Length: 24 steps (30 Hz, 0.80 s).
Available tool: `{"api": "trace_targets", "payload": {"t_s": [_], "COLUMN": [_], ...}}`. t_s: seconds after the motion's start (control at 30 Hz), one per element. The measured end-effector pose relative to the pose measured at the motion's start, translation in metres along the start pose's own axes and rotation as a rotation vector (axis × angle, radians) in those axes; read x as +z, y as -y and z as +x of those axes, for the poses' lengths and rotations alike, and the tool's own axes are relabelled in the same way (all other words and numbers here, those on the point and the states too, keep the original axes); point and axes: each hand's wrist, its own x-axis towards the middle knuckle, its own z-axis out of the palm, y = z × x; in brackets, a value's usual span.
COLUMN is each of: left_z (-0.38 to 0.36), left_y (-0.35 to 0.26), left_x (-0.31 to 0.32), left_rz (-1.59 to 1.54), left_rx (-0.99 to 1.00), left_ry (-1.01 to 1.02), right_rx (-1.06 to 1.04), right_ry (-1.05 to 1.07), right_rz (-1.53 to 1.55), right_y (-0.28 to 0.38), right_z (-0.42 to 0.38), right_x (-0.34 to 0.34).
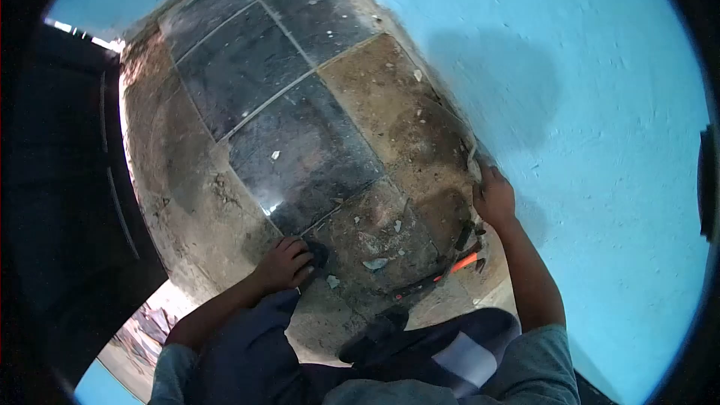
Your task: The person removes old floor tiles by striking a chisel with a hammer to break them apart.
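Observation:
Low at the wall's foot, my right hand (495,199) has its fingers curled next to a thin pale strip (473,161); what they grip is hidden. My left hand (283,264) is down by my left knee, its fingers bent over a dark rounded thing (319,255) that looks like a shoe tip. Between my right forearm and the floor tiles lies a hammer with an orange and black handle (466,261). A short dark tool (463,236) lies just above it, close to the wall.
Dark square tiles (304,154) cover the middle of the floor. Beside them runs a bare, dusty strip (409,116) with scattered chips, including a pale shard (375,263). A blue wall (600,142) rises on the right. A black panel (67,180) stands on the left.

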Motion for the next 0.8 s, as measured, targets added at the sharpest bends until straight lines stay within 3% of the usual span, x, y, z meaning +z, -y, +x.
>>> {"api": "trace_targets", "payload": {"t_s": [0.2,0.27,0.3,0.4,0.47,0.5,0.57,0.6,0.7,0.8], "left_z": [0.089,0.124,0.139,0.165,0.175,0.173,0.160,0.155,0.142,0.134], "left_y": [0.025,0.022,0.016,0.000,-0.012,-0.020,-0.035,-0.042,-0.101,-0.116], "left_x": [-0.032,-0.044,-0.047,-0.027,0.002,0.015,0.036,0.044,0.017,0.001], "left_rz": [0.210,0.270,0.299,0.318,0.356,0.360,0.291,0.256,0.021,0.167], "left_rx": [0.066,0.012,-0.003,-0.145,-0.125,-0.132,0.029,0.097,-0.032,0.558], "left_ry": [0.139,0.125,0.118,0.161,0.135,0.112,0.132,0.145,0.770,0.721], "right_rx": [-0.018,-0.027,-0.026,-0.227,-0.137,-0.188,-0.330,-0.239,0.024,0.260], "right_ry": [-0.203,0.076,0.218,-0.094,0.103,0.070,0.018,0.013,-0.082,-0.254], "right_rz": [0.058,0.003,-0.014,0.059,0.151,0.159,0.150,0.151,0.190,0.278], "right_y": [-0.007,0.002,0.000,-0.011,0.012,0.019,0.012,0.010,0.002,-0.021], "right_z": [0.009,-0.020,-0.040,-0.139,-0.215,-0.248,-0.299,-0.310,-0.319,-0.295], "right_x": [0.055,0.046,0.044,0.111,0.100,0.103,0.107,0.101,0.086,0.073]}}
